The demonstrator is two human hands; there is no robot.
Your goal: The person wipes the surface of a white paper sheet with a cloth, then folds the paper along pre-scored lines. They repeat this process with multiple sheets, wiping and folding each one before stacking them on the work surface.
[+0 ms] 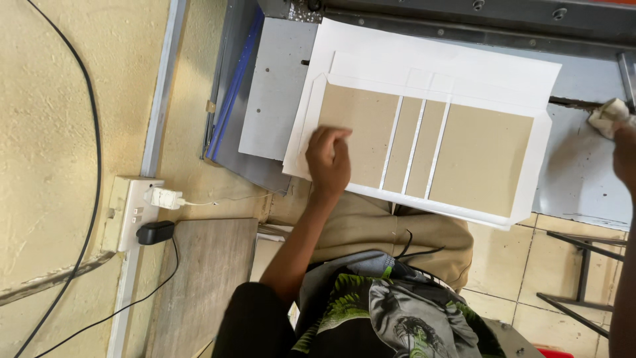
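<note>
The left hand [329,161] lies flat on the leftmost board [358,132], fingers spread and pressing down near its left edge; its grip is released, closed on nothing. That board is one of four brown card pieces laid side by side on a white sheet [477,63]: a wide one at the left, two narrow strips [409,142] in the middle, and another wide board [480,159] at the right, with thin white gaps between them. The sheet's top edge is folded down over the tops of the boards, and its corners are cut at a slant. The sheet rests on a grey metal counter [275,93], its near edge hanging slightly past the counter's edge above the person's lap.

The right hand [623,152] is at the far right edge of the view, well apart from the boards, with its grip clenched on a crumpled white cloth [609,116] that sits on the counter just beside the sheet's right side. Only part of this hand shows.

Along the top runs a dark metal bar [477,16] with bolts. At the left, on a yellowish wall [46,132], a white socket strip [132,212] holds a white charger [165,197] and a black plug [154,232]; a black cable [93,113] runs along the wall. A dark metal frame [580,265] stands on the tiled floor [503,258] at the lower right.
</note>
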